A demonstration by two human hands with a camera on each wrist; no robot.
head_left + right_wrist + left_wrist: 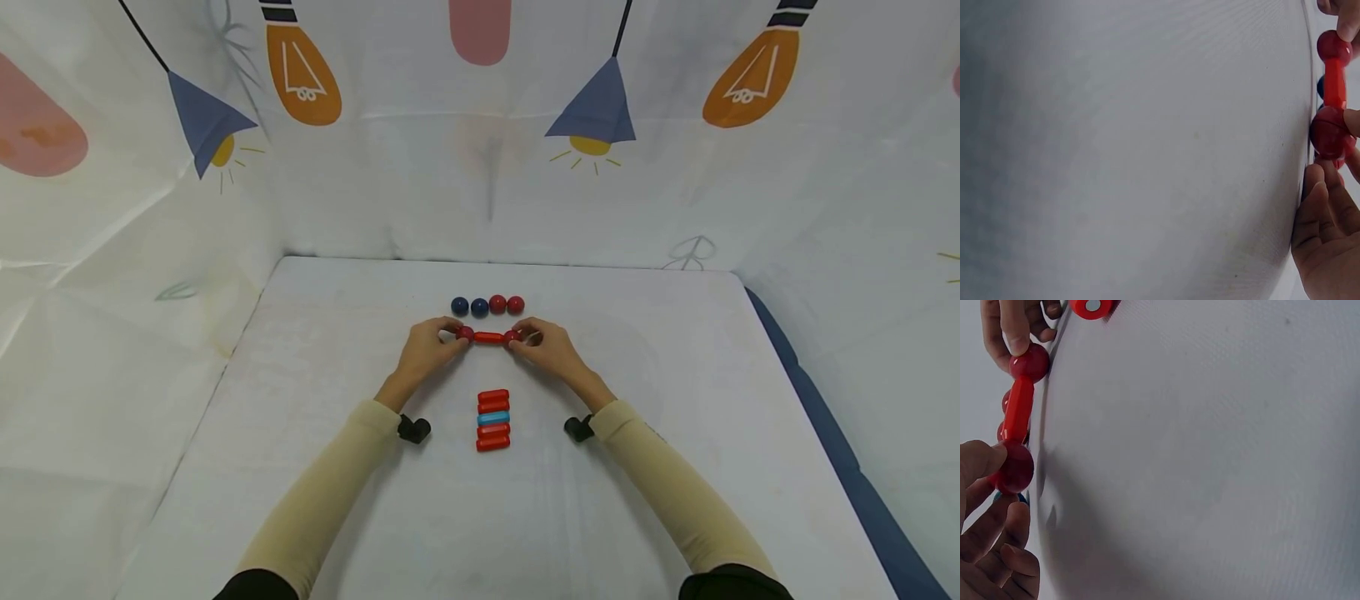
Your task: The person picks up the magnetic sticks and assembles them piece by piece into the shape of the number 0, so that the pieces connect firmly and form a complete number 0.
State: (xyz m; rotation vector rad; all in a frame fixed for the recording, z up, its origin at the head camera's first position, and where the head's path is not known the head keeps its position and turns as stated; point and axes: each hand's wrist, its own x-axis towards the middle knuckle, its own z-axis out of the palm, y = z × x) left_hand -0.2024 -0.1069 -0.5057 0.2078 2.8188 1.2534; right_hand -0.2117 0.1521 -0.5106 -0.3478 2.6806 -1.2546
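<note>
A red rod (488, 337) joins two red balls in a straight bar that spans between the hands. My left hand (430, 348) pinches the left red ball (465, 334) between thumb and finger; its other fingers curl loosely below in the left wrist view. The right red ball (512, 337) is pinched likewise by my right hand (551, 348). In the left wrist view the rod (1019, 409) meets a ball (1016, 467) at one end and another ball (1030, 362) at the other. Close over the white table, the bar (1335, 84) also shows in the right wrist view.
Just behind the bar, two dark blue balls (480, 308) and two red balls (497, 304) line up in a row. Nearer the person lie several red rods (492, 443) with one light blue rod (493, 417) among them. White printed cloth (420, 192) surrounds the white table (360, 292).
</note>
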